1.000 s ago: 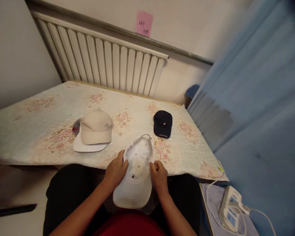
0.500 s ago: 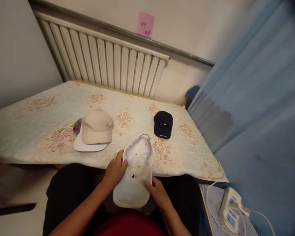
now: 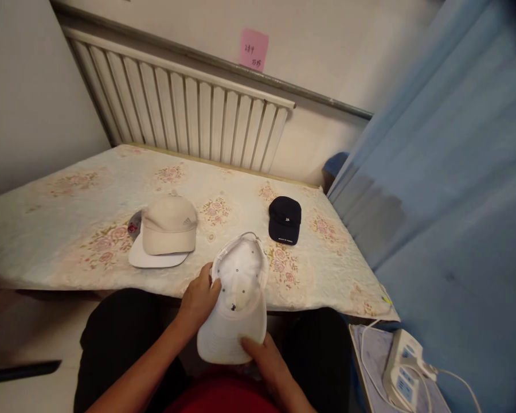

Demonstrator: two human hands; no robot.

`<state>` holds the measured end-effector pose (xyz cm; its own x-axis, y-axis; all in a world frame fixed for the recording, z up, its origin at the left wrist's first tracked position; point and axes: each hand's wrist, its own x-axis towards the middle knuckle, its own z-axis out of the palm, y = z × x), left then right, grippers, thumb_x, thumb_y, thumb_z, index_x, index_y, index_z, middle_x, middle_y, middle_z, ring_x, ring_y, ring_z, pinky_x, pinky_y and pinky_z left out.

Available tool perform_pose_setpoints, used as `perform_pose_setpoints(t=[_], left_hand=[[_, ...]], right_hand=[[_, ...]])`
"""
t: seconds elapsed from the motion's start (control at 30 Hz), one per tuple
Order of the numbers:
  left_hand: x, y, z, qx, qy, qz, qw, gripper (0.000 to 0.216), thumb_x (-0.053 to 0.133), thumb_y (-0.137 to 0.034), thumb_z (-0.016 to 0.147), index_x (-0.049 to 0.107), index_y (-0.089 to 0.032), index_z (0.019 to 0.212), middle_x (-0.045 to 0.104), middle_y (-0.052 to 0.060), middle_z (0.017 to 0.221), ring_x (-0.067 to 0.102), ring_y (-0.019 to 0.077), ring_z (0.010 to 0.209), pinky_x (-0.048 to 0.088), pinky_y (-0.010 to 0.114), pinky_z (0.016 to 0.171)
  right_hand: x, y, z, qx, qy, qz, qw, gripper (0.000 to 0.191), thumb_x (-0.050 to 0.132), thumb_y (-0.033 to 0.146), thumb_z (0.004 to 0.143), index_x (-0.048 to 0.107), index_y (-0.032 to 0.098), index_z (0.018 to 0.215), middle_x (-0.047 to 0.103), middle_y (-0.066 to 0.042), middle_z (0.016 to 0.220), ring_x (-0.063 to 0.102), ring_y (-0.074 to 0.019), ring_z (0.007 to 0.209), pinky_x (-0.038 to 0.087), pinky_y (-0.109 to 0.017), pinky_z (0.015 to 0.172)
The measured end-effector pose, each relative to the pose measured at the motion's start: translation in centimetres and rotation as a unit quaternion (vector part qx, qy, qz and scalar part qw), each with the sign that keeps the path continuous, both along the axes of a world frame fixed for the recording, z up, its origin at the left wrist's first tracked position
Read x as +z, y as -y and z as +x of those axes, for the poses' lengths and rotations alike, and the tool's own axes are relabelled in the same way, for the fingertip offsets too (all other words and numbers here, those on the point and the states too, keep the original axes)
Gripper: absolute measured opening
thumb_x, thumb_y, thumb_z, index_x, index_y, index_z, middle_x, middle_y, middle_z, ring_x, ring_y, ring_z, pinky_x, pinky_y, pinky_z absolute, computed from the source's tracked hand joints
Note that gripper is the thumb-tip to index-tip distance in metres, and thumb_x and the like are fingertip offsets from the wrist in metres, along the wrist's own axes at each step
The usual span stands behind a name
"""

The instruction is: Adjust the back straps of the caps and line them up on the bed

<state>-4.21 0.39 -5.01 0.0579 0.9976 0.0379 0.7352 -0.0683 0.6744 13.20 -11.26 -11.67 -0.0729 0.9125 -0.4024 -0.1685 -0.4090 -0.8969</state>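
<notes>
A white baseball cap (image 3: pixel 241 275) is held over my lap at the bed's front edge, its hollow inside turned up and its brim toward me. My left hand (image 3: pixel 199 299) grips the cap's left side, thumb over the rim. My right hand (image 3: pixel 262 355) pinches the right part of the brim, thumb on top and the other fingers hidden beneath. To the left lies a stack of caps: a beige cap (image 3: pixel 169 223) on top, a white brim (image 3: pixel 155 258) under it, and a grey piece (image 3: pixel 134 223) with a red mark behind. A dark navy cap (image 3: pixel 285 219) sits alone on the right.
The caps lie on a bed with a floral cover (image 3: pixel 236 201). Behind it is a white radiator (image 3: pixel 189 109). A blue curtain (image 3: pixel 434 201) hangs at the right, above a power strip (image 3: pixel 404 367) with white cords on a small stand.
My right hand has slid along the brim toward its front, to the left and down. The white cap has shifted very slightly; my left hand keeps its hold.
</notes>
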Motion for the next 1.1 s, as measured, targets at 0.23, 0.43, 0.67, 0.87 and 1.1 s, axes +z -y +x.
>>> perform_pose_setpoints(t=[0.23, 0.43, 0.67, 0.87, 1.1], left_hand=[[2.1, 1.2, 0.2, 0.039, -0.073, 0.132, 0.988, 0.05, 0.039, -0.032, 0.087, 0.035, -0.012, 0.132, 0.057, 0.015, 0.108, 0.053, 0.0268, 0.103, 0.04, 0.04, 0.091], [3.0, 3.0, 2.4, -0.084, -0.017, 0.2, 0.976, 0.039, 0.035, -0.026, 0.089, 0.046, -0.014, 0.124, 0.054, 0.014, 0.117, 0.044, 0.0262, 0.115, 0.032, 0.044, 0.102], [3.0, 2.2, 4.3, -0.143, 0.128, -0.006, 0.981, 0.029, 0.038, -0.035, 0.087, 0.056, -0.016, 0.098, 0.062, 0.008, 0.096, 0.057, 0.0208, 0.089, 0.043, 0.033, 0.08], [4.9, 2.4, 4.3, -0.082, 0.157, -0.01, 0.984, 0.03, 0.041, -0.039, 0.083, 0.038, -0.021, 0.06, 0.042, -0.004, 0.057, 0.043, 0.0135, 0.057, 0.032, 0.027, 0.056], [5.1, 2.1, 3.2, -0.012, 0.264, -0.06, 0.963, 0.032, 0.046, -0.044, 0.08, 0.042, -0.02, 0.06, 0.04, -0.005, 0.054, 0.041, 0.0128, 0.055, 0.032, 0.025, 0.052]], right_hand=[[1.7, -0.5, 0.2, -0.014, 0.045, 0.001, 0.999, 0.027, 0.062, 0.035, 0.071, 0.066, 0.013, 0.086, 0.064, -0.005, 0.069, 0.055, -0.0162, 0.051, 0.049, -0.031, 0.046], [2.6, -0.8, 0.0, 0.031, 0.059, 0.019, 0.998, 0.027, 0.058, 0.038, 0.075, 0.066, 0.014, 0.085, 0.063, -0.004, 0.065, 0.056, -0.0169, 0.048, 0.046, -0.03, 0.046], [3.8, -1.0, -0.3, 0.043, 0.149, 0.094, 0.983, 0.028, 0.05, 0.039, 0.081, 0.064, 0.016, 0.089, 0.06, -0.002, 0.061, 0.052, -0.0152, 0.046, 0.04, -0.025, 0.042], [5.2, -1.3, -0.8, 0.057, 0.315, 0.221, 0.921, 0.026, 0.044, 0.02, 0.081, 0.064, 0.02, 0.097, 0.067, -0.008, 0.08, 0.061, -0.0224, 0.071, 0.044, -0.032, 0.065], [7.5, -1.1, -0.8, 0.089, 0.321, 0.233, 0.914, 0.047, 0.06, 0.025, 0.074, 0.055, 0.025, 0.12, 0.066, -0.009, 0.105, 0.06, -0.0286, 0.094, 0.043, -0.038, 0.081]])
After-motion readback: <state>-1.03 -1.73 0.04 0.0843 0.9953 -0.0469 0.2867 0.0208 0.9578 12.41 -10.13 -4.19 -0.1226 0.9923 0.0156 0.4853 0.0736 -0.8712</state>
